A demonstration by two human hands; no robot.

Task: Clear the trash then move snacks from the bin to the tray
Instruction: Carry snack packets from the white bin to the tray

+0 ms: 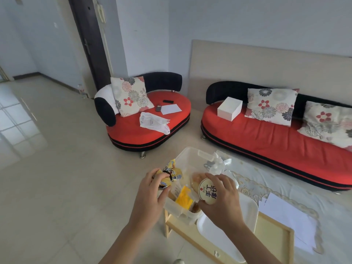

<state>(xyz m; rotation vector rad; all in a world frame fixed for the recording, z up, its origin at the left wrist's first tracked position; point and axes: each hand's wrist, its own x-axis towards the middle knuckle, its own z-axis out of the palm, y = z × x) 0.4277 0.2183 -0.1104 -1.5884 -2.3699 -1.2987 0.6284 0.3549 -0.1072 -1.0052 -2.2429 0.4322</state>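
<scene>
Two grasps at once: holds crumpled yellow wrapper [171, 175] in left hand [152, 189], fingers curled round it, out left of bin [190, 159] over the floor [76, 187], likely to keep trash apart from food. Grips round-labelled snack [207, 191] in right hand [222, 199] above bin's near end, just beside white tray [219, 235] on the bench [285, 187], probably ready to carry across. Leaves yellow packet [183, 199] and clear bags [217, 164] in bin.
</scene>
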